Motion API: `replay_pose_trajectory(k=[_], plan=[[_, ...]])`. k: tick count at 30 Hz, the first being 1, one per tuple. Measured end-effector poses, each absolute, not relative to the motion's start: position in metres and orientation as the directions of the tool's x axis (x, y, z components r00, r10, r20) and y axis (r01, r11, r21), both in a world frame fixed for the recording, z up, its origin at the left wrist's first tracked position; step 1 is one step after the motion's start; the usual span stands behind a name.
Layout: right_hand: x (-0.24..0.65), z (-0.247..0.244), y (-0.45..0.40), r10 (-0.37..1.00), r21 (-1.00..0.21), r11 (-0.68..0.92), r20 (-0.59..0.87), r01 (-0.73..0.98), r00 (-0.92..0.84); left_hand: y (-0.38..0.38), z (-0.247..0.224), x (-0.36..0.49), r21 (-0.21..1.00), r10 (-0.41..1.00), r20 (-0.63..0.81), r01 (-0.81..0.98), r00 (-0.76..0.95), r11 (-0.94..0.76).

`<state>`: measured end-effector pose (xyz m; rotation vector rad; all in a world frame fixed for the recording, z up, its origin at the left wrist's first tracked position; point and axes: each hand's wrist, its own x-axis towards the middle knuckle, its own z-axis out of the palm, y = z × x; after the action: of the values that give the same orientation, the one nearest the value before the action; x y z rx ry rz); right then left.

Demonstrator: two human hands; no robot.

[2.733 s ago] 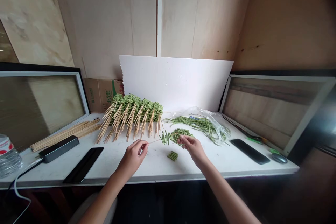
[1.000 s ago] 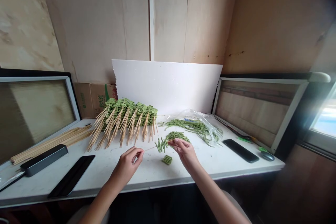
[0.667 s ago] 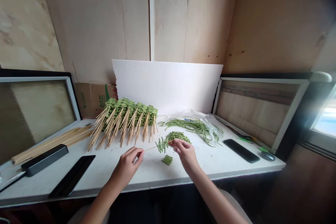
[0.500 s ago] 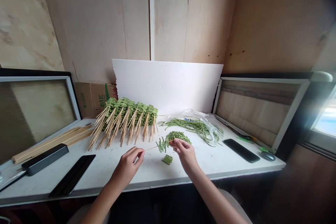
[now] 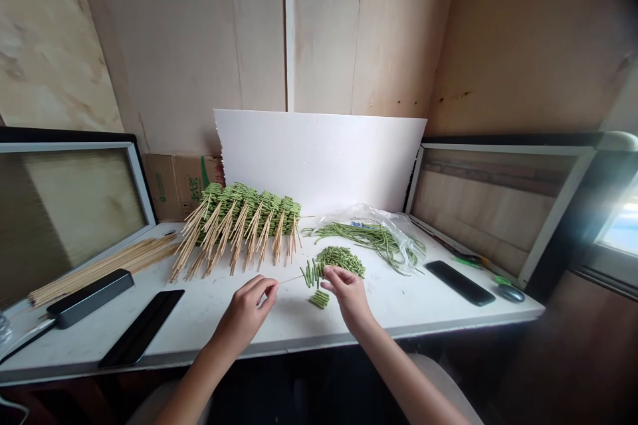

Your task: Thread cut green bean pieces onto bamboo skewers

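My left hand is closed in a pinch on the bare end of a thin bamboo skewer. Several short green bean pieces sit crosswise on the skewer's far part. At that end my right hand pinches with thumb and forefinger, its tips against a bean piece; the exact grip is partly hidden. Just below the skewer, a small row of cut bean pieces lies on the white table. A larger heap of cut beans rests behind my right hand.
Filled bean skewers are stacked at back left, sticks toward me. Loose bamboo skewers lie left, near a black box and flat black slab. Long beans under clear plastic, a phone and a mouse are right.
My right hand has shifted slightly left and closer to the threaded bean pieces. My left hand keeps its pinch on the skewer. The camera view has tilted a little.
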<state>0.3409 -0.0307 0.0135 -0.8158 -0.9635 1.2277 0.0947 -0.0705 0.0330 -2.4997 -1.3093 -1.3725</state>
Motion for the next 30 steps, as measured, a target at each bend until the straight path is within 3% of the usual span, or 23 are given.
replay_pose_trajectory(k=[4, 7, 11, 15, 18, 23, 30], plan=[[0.349, 0.021, -0.026, 0.984, -0.938, 0.171, 0.178, -0.300, 0.004, -0.068, 0.036, 0.093, 0.385, 0.678, 0.699, 0.679, 0.227, -0.625], [0.363, 0.021, -0.019, 0.957, -0.958, 0.284, 0.286, -0.035, -0.057, -0.062, 0.033, 0.087, 0.413, 0.686, 0.707, 0.688, 0.171, -0.597], [0.376, 0.004, -0.012, 0.908, -0.821, 0.406, 0.414, 0.403, -0.071, -0.055, 0.026, 0.081, 0.441, 0.696, 0.705, 0.684, 0.136, -0.580], [0.375, -0.013, -0.010, 0.887, -0.685, 0.411, 0.452, 0.601, -0.091, -0.054, 0.022, 0.082, 0.436, 0.700, 0.698, 0.686, 0.152, -0.583], [0.371, -0.018, -0.009, 0.879, -0.643, 0.416, 0.466, 0.644, -0.102, -0.055, 0.023, 0.083, 0.433, 0.705, 0.691, 0.690, 0.160, -0.581], [0.367, -0.017, -0.010, 0.881, -0.677, 0.420, 0.464, 0.604, -0.093, -0.054, 0.022, 0.082, 0.440, 0.721, 0.672, 0.692, 0.169, -0.572], [0.385, 0.005, -0.002, 0.933, -0.862, 0.347, 0.358, 0.370, -0.041, -0.053, 0.023, 0.078, 0.447, 0.723, 0.673, 0.692, 0.157, -0.566]])
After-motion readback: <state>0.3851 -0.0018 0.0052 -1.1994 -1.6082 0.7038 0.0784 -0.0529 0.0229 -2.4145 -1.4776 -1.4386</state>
